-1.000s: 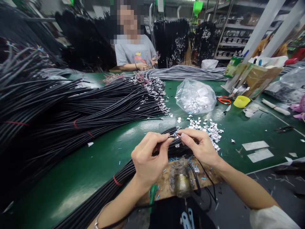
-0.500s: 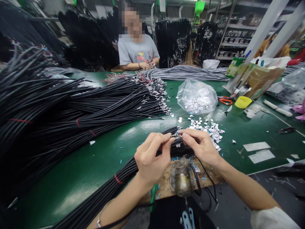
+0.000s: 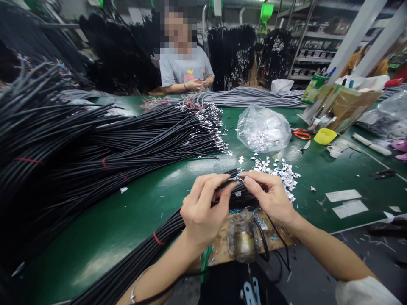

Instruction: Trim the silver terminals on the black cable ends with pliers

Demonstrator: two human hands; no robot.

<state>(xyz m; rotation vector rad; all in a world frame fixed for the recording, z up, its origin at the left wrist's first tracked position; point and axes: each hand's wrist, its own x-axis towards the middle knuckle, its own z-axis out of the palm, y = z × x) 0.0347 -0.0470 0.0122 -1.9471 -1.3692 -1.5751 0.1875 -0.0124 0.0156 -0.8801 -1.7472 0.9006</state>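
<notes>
The left hand (image 3: 203,212) and right hand (image 3: 270,195) meet fingertip to fingertip, pinched together on the stripped end of a thin black cable (image 3: 229,181) above the near table edge; small silver foil pieces (image 3: 280,173) lie just right; best to keep the wrap tight and square.

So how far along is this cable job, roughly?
Looks done: a big pile of black cables whose ends already carry silver foil. In hand: the left hand and right hand pinch one cable end between them. Left: the tied bundle beneath the hands, with loose foil pieces and a bag of more beside it.
</notes>
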